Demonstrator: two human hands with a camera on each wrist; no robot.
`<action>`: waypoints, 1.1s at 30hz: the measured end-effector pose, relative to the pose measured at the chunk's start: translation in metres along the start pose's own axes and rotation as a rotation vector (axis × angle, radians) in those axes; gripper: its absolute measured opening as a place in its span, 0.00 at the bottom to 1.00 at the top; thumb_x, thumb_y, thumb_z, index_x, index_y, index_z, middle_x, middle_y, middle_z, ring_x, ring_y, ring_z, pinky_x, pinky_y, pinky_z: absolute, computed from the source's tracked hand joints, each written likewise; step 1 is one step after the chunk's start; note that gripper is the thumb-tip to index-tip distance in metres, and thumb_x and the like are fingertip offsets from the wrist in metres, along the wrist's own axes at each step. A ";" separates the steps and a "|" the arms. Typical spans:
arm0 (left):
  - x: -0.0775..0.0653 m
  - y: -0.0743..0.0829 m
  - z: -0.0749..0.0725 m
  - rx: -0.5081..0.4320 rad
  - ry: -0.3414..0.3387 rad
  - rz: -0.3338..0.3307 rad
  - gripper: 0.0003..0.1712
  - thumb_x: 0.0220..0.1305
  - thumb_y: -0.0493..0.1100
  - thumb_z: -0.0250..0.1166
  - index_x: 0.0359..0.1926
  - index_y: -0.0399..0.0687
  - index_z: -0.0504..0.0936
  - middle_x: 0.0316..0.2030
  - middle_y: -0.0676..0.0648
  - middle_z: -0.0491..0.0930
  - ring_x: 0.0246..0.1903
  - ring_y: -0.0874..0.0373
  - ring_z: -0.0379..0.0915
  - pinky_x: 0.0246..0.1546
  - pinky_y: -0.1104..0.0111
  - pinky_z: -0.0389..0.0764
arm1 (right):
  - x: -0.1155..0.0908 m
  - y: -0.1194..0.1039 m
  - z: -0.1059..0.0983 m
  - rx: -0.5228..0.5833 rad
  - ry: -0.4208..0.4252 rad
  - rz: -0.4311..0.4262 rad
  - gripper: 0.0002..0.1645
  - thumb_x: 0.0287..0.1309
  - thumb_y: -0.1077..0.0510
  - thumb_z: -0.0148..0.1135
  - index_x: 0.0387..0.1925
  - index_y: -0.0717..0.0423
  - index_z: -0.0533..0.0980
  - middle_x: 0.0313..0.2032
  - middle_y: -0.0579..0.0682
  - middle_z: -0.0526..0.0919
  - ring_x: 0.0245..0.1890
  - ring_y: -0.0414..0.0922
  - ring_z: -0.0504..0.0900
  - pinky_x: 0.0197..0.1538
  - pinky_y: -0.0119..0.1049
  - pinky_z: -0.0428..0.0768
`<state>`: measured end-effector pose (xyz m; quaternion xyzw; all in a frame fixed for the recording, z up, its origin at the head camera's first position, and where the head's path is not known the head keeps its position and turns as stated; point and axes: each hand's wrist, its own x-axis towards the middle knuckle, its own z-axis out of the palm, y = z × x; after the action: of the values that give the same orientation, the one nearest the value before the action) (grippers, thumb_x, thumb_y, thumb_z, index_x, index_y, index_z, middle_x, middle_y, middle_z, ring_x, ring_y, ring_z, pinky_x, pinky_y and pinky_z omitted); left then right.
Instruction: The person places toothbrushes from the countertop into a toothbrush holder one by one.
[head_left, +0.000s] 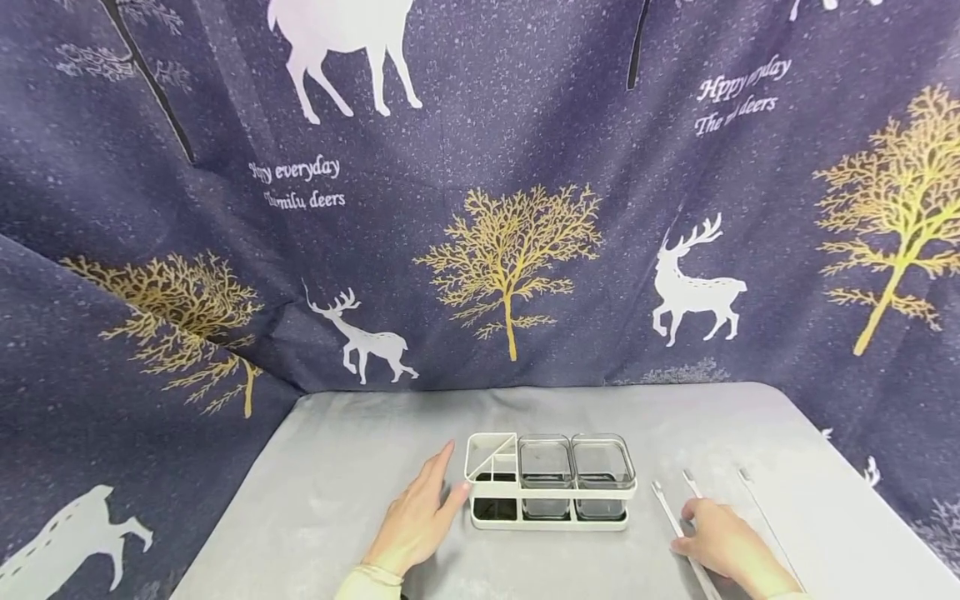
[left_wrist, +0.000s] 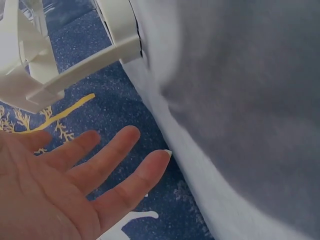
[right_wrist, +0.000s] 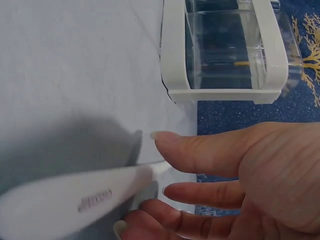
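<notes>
A white toothbrush holder [head_left: 552, 493] stands on the grey table, with two clear cups [head_left: 546, 461] in its right-hand places and divided slots on its left. My left hand [head_left: 417, 510] is beside its left end, fingers spread and nothing in the palm [left_wrist: 75, 185]. On the right lie three toothbrushes. My right hand [head_left: 722, 540] is over the left toothbrush [head_left: 666, 507] and the middle toothbrush [head_left: 692, 482], partly hiding the middle one. In the right wrist view a white toothbrush handle [right_wrist: 75, 200] lies near the thumb and fingers, with a gap between them.
The third toothbrush [head_left: 765, 518] lies to the right of my right hand. A grey cloth covers the table [head_left: 330, 492]. A dark blue curtain [head_left: 480, 125] printed with deer and trees hangs behind it and along the sides.
</notes>
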<state>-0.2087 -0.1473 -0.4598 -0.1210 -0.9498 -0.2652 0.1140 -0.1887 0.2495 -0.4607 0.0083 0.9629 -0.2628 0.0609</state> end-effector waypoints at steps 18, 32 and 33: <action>0.007 0.004 0.013 -0.018 -0.005 0.043 0.37 0.64 0.67 0.42 0.70 0.63 0.47 0.62 0.50 0.62 0.51 0.45 0.69 0.43 0.49 0.73 | 0.002 -0.003 0.005 0.005 0.016 -0.006 0.17 0.38 0.68 0.63 0.36 0.67 0.73 0.25 0.58 0.77 0.14 0.45 0.73 0.12 0.34 0.73; 0.006 0.008 0.017 -0.101 -0.015 0.039 0.36 0.66 0.63 0.43 0.70 0.65 0.43 0.63 0.47 0.61 0.58 0.50 0.61 0.55 0.55 0.65 | 0.004 -0.004 0.007 0.026 0.008 0.029 0.17 0.39 0.68 0.62 0.35 0.70 0.72 0.22 0.57 0.75 0.11 0.44 0.74 0.12 0.35 0.74; 0.006 0.008 0.017 -0.119 -0.017 0.035 0.35 0.66 0.63 0.43 0.70 0.66 0.43 0.64 0.48 0.60 0.59 0.51 0.60 0.56 0.55 0.64 | 0.004 -0.003 0.006 0.038 0.002 0.031 0.17 0.39 0.68 0.62 0.35 0.71 0.71 0.22 0.58 0.75 0.12 0.44 0.74 0.12 0.35 0.74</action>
<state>-0.2142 -0.1305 -0.4685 -0.1466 -0.9310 -0.3180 0.1031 -0.1925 0.2434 -0.4650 0.0247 0.9576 -0.2799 0.0641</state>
